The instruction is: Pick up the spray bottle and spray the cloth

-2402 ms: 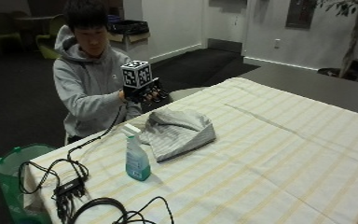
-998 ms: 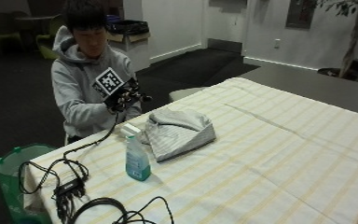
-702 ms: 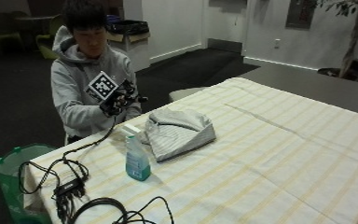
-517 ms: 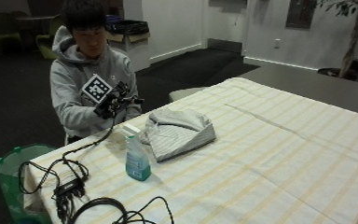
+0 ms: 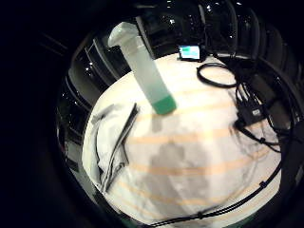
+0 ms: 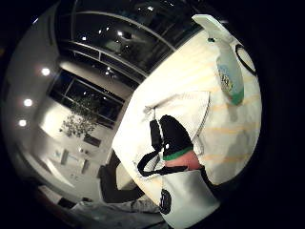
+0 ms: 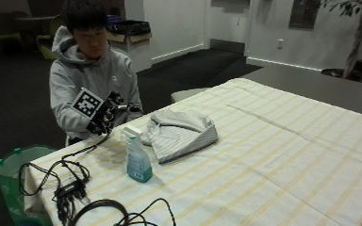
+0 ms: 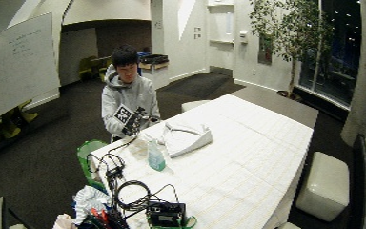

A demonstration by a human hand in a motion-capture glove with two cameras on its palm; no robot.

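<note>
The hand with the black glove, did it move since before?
Yes. The gloved right hand has come down and toward the spray bottle, which stands in the same spot on the table beside the cloth.

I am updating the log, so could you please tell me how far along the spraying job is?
Nothing looks done yet. The spray bottle stands untouched on the table beside the folded cloth. The gloved right hand hovers above the table's near edge, holding nothing. Grasping the bottle, lifting it and spraying the cloth all remain.
</note>
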